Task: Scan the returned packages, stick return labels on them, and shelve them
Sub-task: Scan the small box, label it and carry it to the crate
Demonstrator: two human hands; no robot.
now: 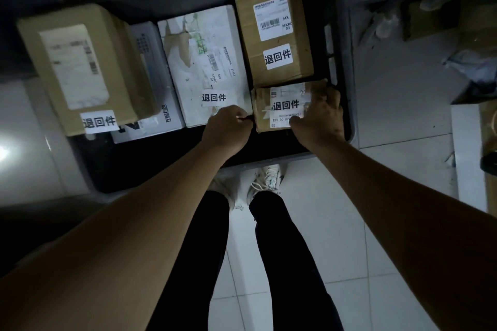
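We judge this the shelving step: both hands, left (228, 129) and right (321, 119), grasp the small labelled box (282, 109) at the tray's (347, 105) near right corner; next, we let go.

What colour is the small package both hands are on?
Brown cardboard small package, with a white label printed in black; seen in the head view.

The small box (282, 109) at 1 o'clock is rough brown cardboard, pretty battered, with crinkly clear tape and a matt paper label. The bigger carton (274, 32) above it is the same matt cardboard. The white box (204, 67) at 12 has torn, scuffed paper skin. The shelf tray (343, 67) looks like dark matt plastic, and the floor tiles (309, 223) are glossy.
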